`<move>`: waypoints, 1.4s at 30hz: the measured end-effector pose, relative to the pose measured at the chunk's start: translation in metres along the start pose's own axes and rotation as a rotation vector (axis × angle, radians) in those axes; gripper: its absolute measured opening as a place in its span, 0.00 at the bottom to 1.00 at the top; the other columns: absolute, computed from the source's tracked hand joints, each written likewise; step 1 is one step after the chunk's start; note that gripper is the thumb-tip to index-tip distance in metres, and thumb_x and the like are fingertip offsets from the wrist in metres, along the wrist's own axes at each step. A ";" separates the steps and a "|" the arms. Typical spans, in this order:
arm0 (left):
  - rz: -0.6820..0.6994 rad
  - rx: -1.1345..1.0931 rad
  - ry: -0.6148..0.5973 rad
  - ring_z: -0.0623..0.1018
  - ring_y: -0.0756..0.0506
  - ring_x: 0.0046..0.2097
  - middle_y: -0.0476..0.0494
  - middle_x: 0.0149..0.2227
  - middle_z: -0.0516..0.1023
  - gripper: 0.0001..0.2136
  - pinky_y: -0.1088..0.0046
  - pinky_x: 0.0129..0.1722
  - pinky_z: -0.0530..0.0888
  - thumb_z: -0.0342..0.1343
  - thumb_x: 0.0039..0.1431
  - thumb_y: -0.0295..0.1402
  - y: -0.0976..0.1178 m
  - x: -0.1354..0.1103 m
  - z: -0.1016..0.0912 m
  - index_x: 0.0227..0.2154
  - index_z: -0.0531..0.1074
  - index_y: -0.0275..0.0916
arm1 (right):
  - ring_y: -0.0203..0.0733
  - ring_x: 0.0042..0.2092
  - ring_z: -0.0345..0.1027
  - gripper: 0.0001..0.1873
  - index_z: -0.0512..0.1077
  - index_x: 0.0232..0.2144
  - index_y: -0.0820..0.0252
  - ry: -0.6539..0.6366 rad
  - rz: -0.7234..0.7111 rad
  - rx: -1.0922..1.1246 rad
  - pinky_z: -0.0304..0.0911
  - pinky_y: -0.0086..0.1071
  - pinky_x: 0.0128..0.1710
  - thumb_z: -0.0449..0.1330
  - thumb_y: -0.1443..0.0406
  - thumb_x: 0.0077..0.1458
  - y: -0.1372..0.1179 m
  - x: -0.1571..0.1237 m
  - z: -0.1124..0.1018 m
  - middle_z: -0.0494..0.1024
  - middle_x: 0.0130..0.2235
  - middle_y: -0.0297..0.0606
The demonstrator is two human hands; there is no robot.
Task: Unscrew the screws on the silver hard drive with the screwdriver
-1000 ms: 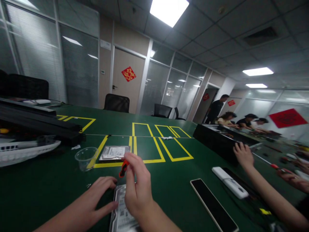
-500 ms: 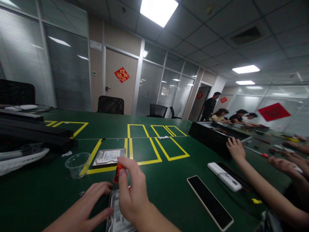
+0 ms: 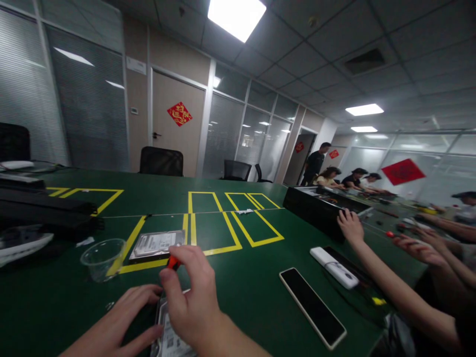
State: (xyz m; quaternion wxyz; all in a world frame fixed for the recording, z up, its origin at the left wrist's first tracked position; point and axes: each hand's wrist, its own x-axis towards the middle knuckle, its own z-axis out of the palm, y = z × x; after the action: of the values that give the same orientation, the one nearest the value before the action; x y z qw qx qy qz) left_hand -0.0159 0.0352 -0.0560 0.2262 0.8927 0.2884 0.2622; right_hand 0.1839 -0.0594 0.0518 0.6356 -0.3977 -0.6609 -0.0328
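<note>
In my right hand (image 3: 195, 292) is a screwdriver (image 3: 173, 263) with an orange-red and black handle, gripped between thumb and fingers; its tip is hidden. It stands over the far end of a hard drive (image 3: 170, 334), which lies on the table right in front of me, partly covered by that hand. My left hand (image 3: 124, 317) holds the drive's left side, fingertips by the far corner and thumb farther down the edge. A second hard drive (image 3: 156, 244) lies label up inside a yellow taped frame. Left of it is a clear plastic cup (image 3: 103, 260). Small metal bits (image 3: 110, 305) lie near my left hand.
On the green table (image 3: 245, 292) to my right are a phone (image 3: 312, 307) and a white power strip (image 3: 333, 267). A co-worker's hand (image 3: 350, 225) rests on a black computer case (image 3: 316, 213). Dark parts (image 3: 44, 203) and a white basket (image 3: 26, 248) sit at left.
The view has swung slightly right, so things appear farther left. My right hand has turned a little around the screwdriver, covering more of its handle. My left hand stays at the drive.
</note>
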 end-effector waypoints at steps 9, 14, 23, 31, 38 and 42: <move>-0.007 0.015 0.002 0.81 0.31 0.62 0.42 0.62 0.82 0.21 0.53 0.62 0.81 0.65 0.65 0.47 0.010 0.001 -0.004 0.59 0.79 0.51 | 0.41 0.48 0.81 0.17 0.75 0.55 0.55 0.038 -0.024 0.010 0.79 0.36 0.52 0.59 0.69 0.65 0.002 -0.002 0.001 0.85 0.47 0.42; -0.012 0.015 -0.017 0.82 0.31 0.61 0.39 0.61 0.82 0.20 0.51 0.61 0.81 0.63 0.65 0.50 0.012 0.002 -0.004 0.56 0.80 0.49 | 0.39 0.43 0.79 0.14 0.79 0.50 0.54 0.030 0.026 0.000 0.79 0.32 0.46 0.67 0.66 0.62 0.003 0.000 0.001 0.82 0.43 0.40; -0.005 0.006 -0.015 0.82 0.32 0.60 0.39 0.61 0.82 0.20 0.52 0.62 0.80 0.64 0.65 0.51 0.010 0.003 -0.003 0.55 0.81 0.49 | 0.40 0.52 0.81 0.20 0.73 0.59 0.55 -0.016 -0.012 0.034 0.78 0.34 0.56 0.54 0.70 0.68 -0.003 0.002 -0.003 0.84 0.51 0.43; 0.009 0.013 0.045 0.83 0.31 0.60 0.40 0.59 0.83 0.22 0.54 0.59 0.82 0.65 0.63 0.51 0.006 0.003 0.002 0.56 0.81 0.49 | 0.39 0.44 0.79 0.14 0.78 0.52 0.53 0.014 -0.005 -0.020 0.79 0.32 0.46 0.64 0.64 0.65 0.003 0.001 -0.001 0.82 0.44 0.40; 0.006 0.021 0.059 0.83 0.31 0.60 0.40 0.60 0.83 0.22 0.52 0.61 0.81 0.65 0.63 0.52 0.003 0.001 0.004 0.55 0.81 0.49 | 0.41 0.55 0.79 0.20 0.74 0.59 0.56 -0.017 -0.015 0.038 0.77 0.35 0.59 0.53 0.70 0.69 -0.005 0.003 -0.005 0.83 0.52 0.45; -0.008 0.020 0.040 0.82 0.31 0.61 0.39 0.61 0.82 0.23 0.51 0.62 0.81 0.64 0.63 0.53 0.003 0.001 0.003 0.57 0.80 0.50 | 0.42 0.53 0.81 0.19 0.74 0.57 0.56 0.022 -0.021 0.029 0.78 0.36 0.57 0.58 0.69 0.66 0.000 0.001 -0.002 0.84 0.51 0.44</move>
State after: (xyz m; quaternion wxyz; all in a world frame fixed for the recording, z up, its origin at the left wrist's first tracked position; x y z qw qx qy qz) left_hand -0.0118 0.0329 -0.0560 0.2124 0.8883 0.2989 0.2764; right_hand 0.1857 -0.0602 0.0532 0.6480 -0.3810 -0.6585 -0.0342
